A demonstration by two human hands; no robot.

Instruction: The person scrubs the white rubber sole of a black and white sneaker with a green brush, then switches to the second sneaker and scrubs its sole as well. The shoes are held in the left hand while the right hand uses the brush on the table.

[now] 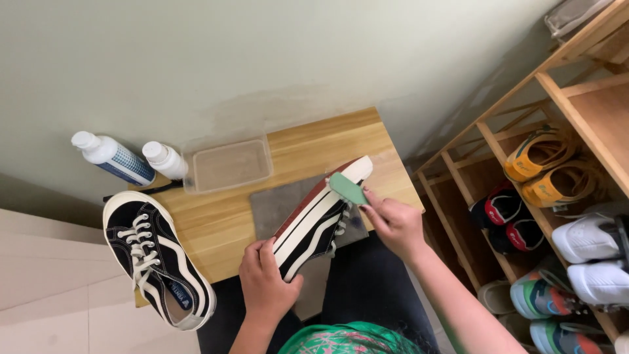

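Observation:
My left hand (265,278) grips the heel end of a black sneaker with white stripes (314,226), held on its side above a grey cloth (272,206) on a small wooden table (308,141). My right hand (393,223) holds a green brush (347,188) pressed against the white sole near the shoe's toe. The matching black sneaker (157,259) lies upright at the table's left edge, laces up.
A clear plastic tray (229,165) sits at the table's back, with two white bottles (114,157) (165,160) to its left against the wall. A wooden shoe rack (563,196) with several pairs of shoes stands on the right.

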